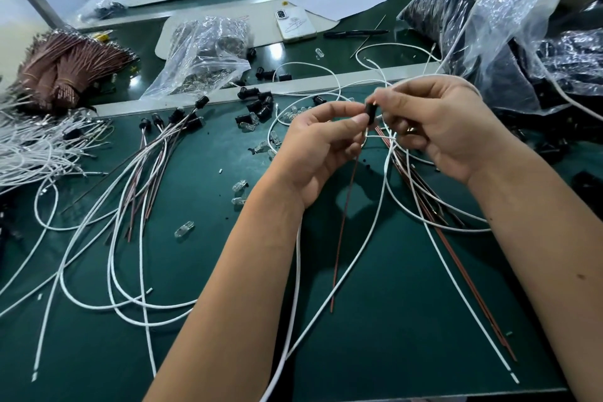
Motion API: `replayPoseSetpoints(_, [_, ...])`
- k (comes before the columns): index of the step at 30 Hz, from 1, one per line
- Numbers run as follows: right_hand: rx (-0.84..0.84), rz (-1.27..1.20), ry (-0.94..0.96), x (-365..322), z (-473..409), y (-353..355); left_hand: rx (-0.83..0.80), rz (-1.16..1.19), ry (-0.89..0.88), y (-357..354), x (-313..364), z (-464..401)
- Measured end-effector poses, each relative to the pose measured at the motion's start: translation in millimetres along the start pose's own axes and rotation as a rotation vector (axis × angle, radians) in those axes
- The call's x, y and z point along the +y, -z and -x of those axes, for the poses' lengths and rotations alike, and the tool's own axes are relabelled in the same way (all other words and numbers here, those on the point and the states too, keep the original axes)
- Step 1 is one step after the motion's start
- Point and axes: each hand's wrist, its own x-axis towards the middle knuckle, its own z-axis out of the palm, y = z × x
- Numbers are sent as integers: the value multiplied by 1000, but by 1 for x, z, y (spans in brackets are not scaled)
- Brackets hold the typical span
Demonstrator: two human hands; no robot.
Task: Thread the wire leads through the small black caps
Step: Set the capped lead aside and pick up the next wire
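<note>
Wire leads covered the green work mat [228, 320]: white leads [112, 266] looped left and centre, brown ones [470, 281] lay right of centre. Bundle of brown wires [70, 67] sat far left, clear bag of parts [202, 59] behind. Left hand [321, 148] and right hand [447, 127] were raised mid-mat, fingers curled, both pinching one small black cap [371, 112] between fingertips. Thin brown lead [342, 232] hung down from it. Loose black caps [261, 108] lay just behind the hands.

assembly workshop (wire bundles [65, 65], caps [257, 104])
</note>
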Motion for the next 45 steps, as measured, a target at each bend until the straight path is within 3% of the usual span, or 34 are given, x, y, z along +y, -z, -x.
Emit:
replayPoseSetpoints(5, [56,21,-40,5,0,-6,-7,282,60,3,4,-3])
replayPoseSetpoints(15, [88,207,111,14,2,-14,60,191,34,4,2,-5])
replayPoseSetpoints(28, [-53,29,158,12,3,-15,-61,303,36,-2,-1,-1])
replayPoseSetpoints(35, [-103,149,164,16,2,-15,66,172,-54,-1,1,-1])
replayPoseSetpoints(41, [-130,132,174,15,1,-14,77,199,-47,-1,2,-2])
replayPoseSetpoints(45, [-174,166,185,15,2,-15,94,369,-47,1,4,-2])
